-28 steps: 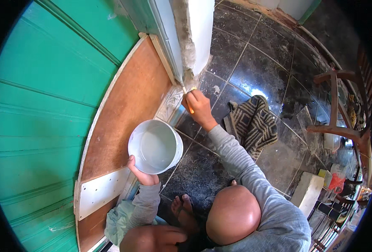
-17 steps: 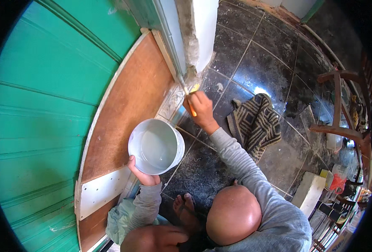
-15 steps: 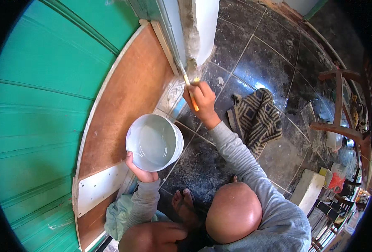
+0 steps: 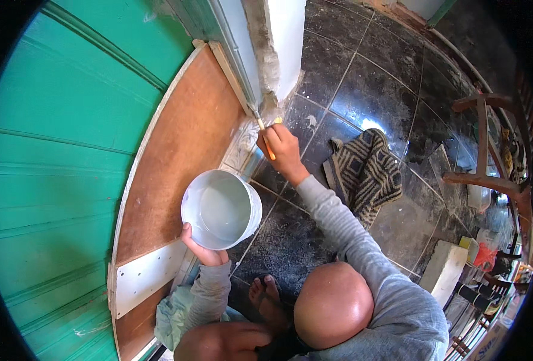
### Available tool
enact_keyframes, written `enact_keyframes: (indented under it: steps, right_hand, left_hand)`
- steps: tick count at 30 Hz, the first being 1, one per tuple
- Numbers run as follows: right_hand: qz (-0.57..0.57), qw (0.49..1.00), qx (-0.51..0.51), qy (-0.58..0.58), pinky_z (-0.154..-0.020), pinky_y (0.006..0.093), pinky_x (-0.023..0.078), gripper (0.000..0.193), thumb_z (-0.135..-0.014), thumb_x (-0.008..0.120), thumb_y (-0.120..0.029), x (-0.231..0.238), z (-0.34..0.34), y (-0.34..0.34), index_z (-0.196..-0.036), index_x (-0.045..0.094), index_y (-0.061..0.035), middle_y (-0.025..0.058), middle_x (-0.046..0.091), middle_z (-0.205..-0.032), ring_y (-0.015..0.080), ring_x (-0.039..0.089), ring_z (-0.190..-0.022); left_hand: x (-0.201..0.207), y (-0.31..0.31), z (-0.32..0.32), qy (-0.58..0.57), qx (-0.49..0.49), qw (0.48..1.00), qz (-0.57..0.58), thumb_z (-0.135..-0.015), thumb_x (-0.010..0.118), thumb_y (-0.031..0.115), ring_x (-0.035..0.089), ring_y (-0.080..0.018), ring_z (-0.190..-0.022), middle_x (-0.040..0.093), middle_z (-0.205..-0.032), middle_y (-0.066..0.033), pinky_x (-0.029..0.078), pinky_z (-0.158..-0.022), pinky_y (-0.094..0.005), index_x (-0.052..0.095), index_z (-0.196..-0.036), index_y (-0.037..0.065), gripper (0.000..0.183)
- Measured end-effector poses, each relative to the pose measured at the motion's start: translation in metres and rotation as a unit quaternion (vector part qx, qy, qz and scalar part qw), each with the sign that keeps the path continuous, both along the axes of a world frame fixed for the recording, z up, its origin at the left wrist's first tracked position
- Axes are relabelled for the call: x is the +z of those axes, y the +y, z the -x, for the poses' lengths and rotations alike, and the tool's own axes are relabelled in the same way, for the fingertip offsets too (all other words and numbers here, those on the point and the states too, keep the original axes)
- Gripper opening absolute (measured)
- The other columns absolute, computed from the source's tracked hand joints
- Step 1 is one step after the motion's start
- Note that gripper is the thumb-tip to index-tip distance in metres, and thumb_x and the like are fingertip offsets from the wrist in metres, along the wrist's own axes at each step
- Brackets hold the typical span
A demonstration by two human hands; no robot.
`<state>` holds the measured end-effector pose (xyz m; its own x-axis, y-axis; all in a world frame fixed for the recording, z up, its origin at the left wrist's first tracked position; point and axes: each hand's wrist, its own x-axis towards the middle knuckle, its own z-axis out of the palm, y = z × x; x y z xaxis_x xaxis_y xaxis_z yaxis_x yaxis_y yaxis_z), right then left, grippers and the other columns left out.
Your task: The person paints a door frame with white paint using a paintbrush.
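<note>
My right hand (image 4: 283, 153) is closed around the orange and pale handle of a slim paintbrush (image 4: 260, 124). The brush's bristle end lies against the foot of a grey-blue door frame (image 4: 237, 57), beside a rough plastered wall edge. My left hand (image 4: 206, 249) grips a white plastic tub (image 4: 255, 207) low on its side, thumb toward the rim. The tub tilts a little toward me, and a whitish, thin-looking liquid sits in its bottom. Some of my left fingers are hidden beneath the tub.
A green panelled door (image 4: 56, 174) with a brown board (image 4: 164, 150) along its bottom stands at the left. On the dark tiled floor lies a crumpled patterned cloth (image 4: 366, 168). To the right are a wooden chair (image 4: 483, 138), a pale block (image 4: 444, 271) and clutter.
My right hand has drawn the brush a short way down the door frame, nearer to me. My left hand still holds the tub in nearly the same place.
</note>
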<state>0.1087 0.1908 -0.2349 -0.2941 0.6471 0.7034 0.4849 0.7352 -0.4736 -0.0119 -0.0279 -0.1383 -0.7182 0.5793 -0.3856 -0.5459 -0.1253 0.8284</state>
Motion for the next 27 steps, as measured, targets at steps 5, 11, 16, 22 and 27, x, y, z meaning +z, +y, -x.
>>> enact_keyframes:
  steps: [5,11,16,22,27]
  right_hand:
    - [-0.037,0.997,0.003,0.062,-0.054,0.0354,0.048,0.020,-0.070,0.074,-0.003,0.023,-0.003,0.003,-0.084,0.059,-0.0056,0.0077,0.056,-0.079,0.0255,0.059,-0.068]
    - [-0.024,0.996,0.001,0.086,-0.054,0.0367,0.047,0.018,-0.073,0.072,-0.006,0.028,0.002,-0.007,-0.082,0.056,-0.0059,0.0082,0.053,-0.078,0.0263,0.059,-0.069]
    - [0.032,0.999,-0.008,0.017,-0.055,0.0384,0.047,0.020,-0.074,0.071,-0.007,0.000,-0.003,-0.005,-0.079,0.052,-0.0056,0.0099,0.050,-0.076,0.0275,0.058,-0.069]
    - [0.076,0.994,-0.020,0.071,-0.061,0.0409,0.047,0.025,-0.072,0.072,-0.007,0.062,0.004,0.011,-0.081,0.048,-0.0043,0.0120,0.049,-0.075,0.0324,0.055,-0.070]
    - [-0.064,0.984,0.007,0.168,-0.058,0.0373,0.047,0.020,-0.073,0.073,-0.004,0.100,0.012,0.016,-0.079,0.053,-0.0052,0.0116,0.052,-0.074,0.0299,0.056,-0.065]
  left_hand:
    - [0.001,-0.008,0.002,-0.025,0.008,1.000,0.004,-0.091,0.041,0.049,0.050,-0.0287,-0.121,0.052,-0.133,-0.0130,0.039,-0.102,-0.0419,0.047,-0.134,0.005,0.061]
    - [0.001,-0.008,0.004,-0.007,0.002,1.000,-0.012,-0.091,0.041,0.048,0.050,-0.0289,-0.122,0.052,-0.133,-0.0127,0.039,-0.102,-0.0417,0.046,-0.134,0.005,0.062]
    - [-0.003,-0.004,-0.001,-0.001,-0.007,1.000,-0.013,-0.091,0.041,0.048,0.050,-0.0291,-0.121,0.053,-0.133,-0.0132,0.039,-0.102,-0.0422,0.047,-0.134,0.005,0.062]
    - [0.005,-0.005,0.000,-0.003,0.016,1.000,0.008,-0.089,0.042,0.049,0.050,-0.0288,-0.121,0.053,-0.132,-0.0132,0.039,-0.102,-0.0419,0.047,-0.134,0.005,0.063]
    - [0.008,-0.004,0.001,0.010,0.004,1.000,0.000,-0.089,0.042,0.049,0.050,-0.0286,-0.121,0.053,-0.132,-0.0131,0.039,-0.102,-0.0425,0.047,-0.134,0.005,0.062]
